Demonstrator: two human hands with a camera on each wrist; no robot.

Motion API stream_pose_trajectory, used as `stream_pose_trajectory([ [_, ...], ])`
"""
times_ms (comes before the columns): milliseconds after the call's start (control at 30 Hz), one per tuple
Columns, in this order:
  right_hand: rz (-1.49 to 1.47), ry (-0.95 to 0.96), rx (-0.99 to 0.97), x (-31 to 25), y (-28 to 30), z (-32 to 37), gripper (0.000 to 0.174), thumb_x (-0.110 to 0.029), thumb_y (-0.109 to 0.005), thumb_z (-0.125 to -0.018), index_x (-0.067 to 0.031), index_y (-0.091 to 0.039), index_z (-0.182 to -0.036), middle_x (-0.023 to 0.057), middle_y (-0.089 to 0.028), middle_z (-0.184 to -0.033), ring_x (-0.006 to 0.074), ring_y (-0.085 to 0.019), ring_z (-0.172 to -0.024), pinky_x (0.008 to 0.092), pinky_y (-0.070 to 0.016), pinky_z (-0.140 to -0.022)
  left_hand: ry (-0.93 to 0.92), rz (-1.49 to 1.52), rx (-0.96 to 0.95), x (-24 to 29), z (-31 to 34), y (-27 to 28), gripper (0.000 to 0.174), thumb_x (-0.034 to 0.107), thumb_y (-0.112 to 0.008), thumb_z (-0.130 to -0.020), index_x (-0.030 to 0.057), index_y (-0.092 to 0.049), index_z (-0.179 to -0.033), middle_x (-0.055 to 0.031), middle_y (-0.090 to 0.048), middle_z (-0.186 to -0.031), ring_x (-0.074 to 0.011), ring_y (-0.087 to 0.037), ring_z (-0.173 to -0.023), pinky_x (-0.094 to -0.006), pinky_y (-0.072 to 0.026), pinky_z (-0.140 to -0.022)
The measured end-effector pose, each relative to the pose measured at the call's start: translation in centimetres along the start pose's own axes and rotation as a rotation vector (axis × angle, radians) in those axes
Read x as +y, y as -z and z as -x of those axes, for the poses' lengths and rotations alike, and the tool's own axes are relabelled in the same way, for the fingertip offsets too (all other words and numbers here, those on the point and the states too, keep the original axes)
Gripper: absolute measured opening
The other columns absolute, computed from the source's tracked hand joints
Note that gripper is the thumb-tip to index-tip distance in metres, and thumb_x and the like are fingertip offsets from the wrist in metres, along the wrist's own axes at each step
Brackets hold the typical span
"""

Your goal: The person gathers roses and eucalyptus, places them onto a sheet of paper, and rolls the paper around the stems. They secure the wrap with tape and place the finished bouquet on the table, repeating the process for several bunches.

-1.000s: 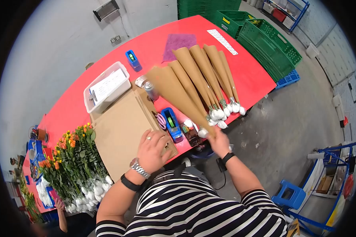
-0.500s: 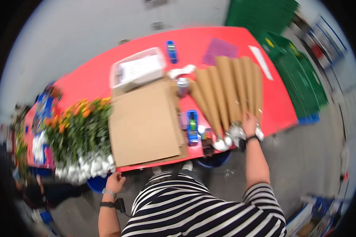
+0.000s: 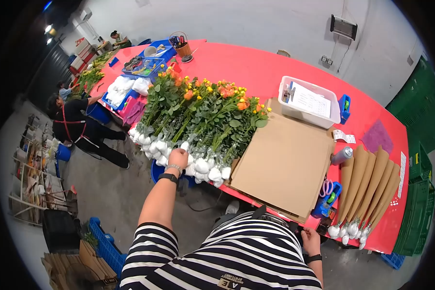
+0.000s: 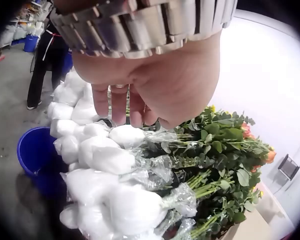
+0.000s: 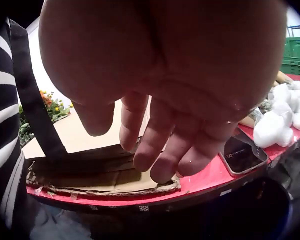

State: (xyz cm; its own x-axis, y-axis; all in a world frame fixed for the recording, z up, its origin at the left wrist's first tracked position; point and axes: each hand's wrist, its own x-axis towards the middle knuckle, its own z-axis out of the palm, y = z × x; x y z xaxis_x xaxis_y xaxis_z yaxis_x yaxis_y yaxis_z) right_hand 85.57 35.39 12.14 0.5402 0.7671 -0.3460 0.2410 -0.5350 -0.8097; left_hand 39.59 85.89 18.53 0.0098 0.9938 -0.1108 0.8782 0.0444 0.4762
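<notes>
My left hand (image 3: 178, 158) is over the row of white-wrapped stem ends (image 3: 203, 165) of the flower bunches. In the left wrist view its bent fingers hang right at one white wrapped end (image 4: 127, 135), with nothing seen between them and the thumb. The bunches (image 3: 198, 111) lie side by side, orange and yellow blooms pointing away from me, clear film round the stems. My right hand (image 3: 311, 240) hangs beside the table's front edge, below the stack of brown paper sheets (image 3: 280, 164). Its fingers are loosely bent and hold nothing in the right wrist view.
Several brown paper cones (image 3: 367, 183) with white ends lie at the right. Near them are a spray can (image 3: 342, 155), pink-handled scissors (image 3: 326, 188) and a blue tape dispenser (image 3: 329, 199). A white bin (image 3: 309, 121) stands behind the sheets. Another person (image 3: 77, 123) stands at the left.
My view has swung left. A paper cone gripped in my right hand now lies with the others, and that hand has drawn back. My left hand has moved from the sheets to the flower bunches.
</notes>
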Motion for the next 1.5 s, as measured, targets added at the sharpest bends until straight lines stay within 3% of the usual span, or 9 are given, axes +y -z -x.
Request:
stream_pose_trajectory([
  [167, 0.058, -0.124, 0.127, -3.0, -4.4, 2.5, 0.027, -0.013, -0.069, -0.095, 0.0077, -0.067, -0.112, 0.0161, -0.075, -0.097, 0.0183, -0.073, -0.087, 0.0305, -0.0562, -0.08, -0.04, 0.014, -0.041, -1.3, -7.3, -1.4, 0.037, 0.023, -0.066, -0.089, 0.0019, -0.072, -0.118, -0.0205, -0.068, -0.125, -0.0385, -0.064, -0.114, -0.0456, -0.0511, -0.102],
  [267, 0.028, -0.2, 0.157, -2.5, -7.3, 4.7, 0.029, -0.016, -0.07, -0.095, 0.0073, -0.067, -0.112, 0.0174, -0.076, -0.099, 0.0213, -0.074, -0.092, 0.032, -0.0561, -0.083, -0.18, -0.101, 0.115, -1.6, -11.5, -1.9, 0.043, 0.022, -0.065, -0.092, 0.0034, -0.063, -0.13, -0.0174, -0.059, -0.135, -0.0366, -0.055, -0.125, -0.0461, -0.047, -0.106],
  [600, 0.031, -0.321, 0.196, -0.3, -14.1, 11.7, 0.025, -0.018, -0.072, -0.093, 0.0039, -0.07, -0.105, 0.0179, -0.075, -0.092, 0.0266, -0.074, -0.084, 0.0354, -0.0563, -0.077, -0.088, -0.144, -0.008, -1.7, -18.1, -3.4, 0.039, 0.023, -0.066, -0.09, 0.0084, -0.063, -0.126, -0.0191, -0.063, -0.126, -0.0392, -0.064, -0.114, -0.0507, -0.0508, -0.098],
  [800, 0.077, -0.338, 0.178, 1.3, -15.3, 11.6, 0.028, -0.021, -0.071, -0.092, 0.0042, -0.071, -0.103, 0.0198, -0.075, -0.09, 0.0293, -0.075, -0.084, 0.0363, -0.0569, -0.077, -0.118, -0.208, -0.044, -1.3, -17.3, -1.5, 0.043, 0.023, -0.067, -0.088, 0.0059, -0.061, -0.127, -0.02, -0.063, -0.126, -0.0385, -0.064, -0.115, -0.0514, -0.0504, -0.098],
  [1033, 0.117, -0.3, 0.123, 0.9, -13.8, 9.2, 0.03, -0.022, -0.07, -0.094, 0.0047, -0.071, -0.108, 0.0193, -0.076, -0.094, 0.0275, -0.075, -0.086, 0.0357, -0.0576, -0.079, -0.327, 0.164, 0.043, -1.2, -15.7, 1.2, 0.036, 0.023, -0.072, -0.085, -0.0053, -0.07, -0.107, -0.0196, -0.076, -0.094, -0.0367, -0.073, -0.088, -0.0432, -0.0571, -0.081],
  [1167, 0.129, -0.327, 0.064, -0.5, -11.9, 7.5, 0.034, -0.021, -0.07, -0.095, 0.0079, -0.068, -0.113, 0.0189, -0.076, -0.095, 0.0223, -0.074, -0.084, 0.0331, -0.057, -0.078, -0.26, 0.303, -0.056, 0.7, -12.5, 4.5, 0.033, 0.022, -0.072, -0.086, -0.0066, -0.069, -0.104, -0.017, -0.074, -0.084, -0.0246, -0.071, -0.074, -0.0371, -0.0552, -0.071],
  [1233, 0.018, -0.295, 0.116, 1.4, -11.6, 6.9, 0.031, -0.02, -0.07, -0.095, 0.0079, -0.068, -0.11, 0.0154, -0.076, -0.091, 0.0182, -0.072, -0.079, 0.0314, -0.056, -0.074, -0.255, 0.31, -0.143, 1.6, -10.0, 6.9, 0.027, 0.02, -0.071, -0.087, -0.0058, -0.065, -0.088, -0.0052, -0.06, -0.064, -0.013, -0.05, -0.057, -0.034, -0.042, -0.055],
  [1300, -0.027, -0.307, 0.119, 1.4, -11.2, 6.5, 0.03, -0.019, -0.07, -0.095, 0.008, -0.068, -0.109, 0.014, -0.075, -0.088, 0.0169, -0.07, -0.076, 0.0311, -0.0552, -0.072, -0.222, 0.382, -0.157, 1.2, -8.0, 8.3, 0.024, 0.018, -0.07, -0.088, -0.0028, -0.063, -0.08, -0.0007, -0.057, -0.064, -0.0096, -0.046, -0.057, -0.0313, -0.0385, -0.054],
  [1500, 0.038, -0.241, 0.0, 3.1, -9.1, 4.8, 0.027, -0.018, -0.069, -0.096, 0.0073, -0.068, -0.106, 0.0114, -0.073, -0.082, 0.0142, -0.066, -0.07, 0.0307, -0.0529, -0.067, -0.064, 0.874, -0.335, 3.3, 1.1, 11.4, 0.012, 0.009, -0.066, -0.095, -0.0011, -0.066, -0.102, -0.002, -0.069, -0.089, -0.0059, -0.058, -0.077, -0.0245, -0.0451, -0.069],
])
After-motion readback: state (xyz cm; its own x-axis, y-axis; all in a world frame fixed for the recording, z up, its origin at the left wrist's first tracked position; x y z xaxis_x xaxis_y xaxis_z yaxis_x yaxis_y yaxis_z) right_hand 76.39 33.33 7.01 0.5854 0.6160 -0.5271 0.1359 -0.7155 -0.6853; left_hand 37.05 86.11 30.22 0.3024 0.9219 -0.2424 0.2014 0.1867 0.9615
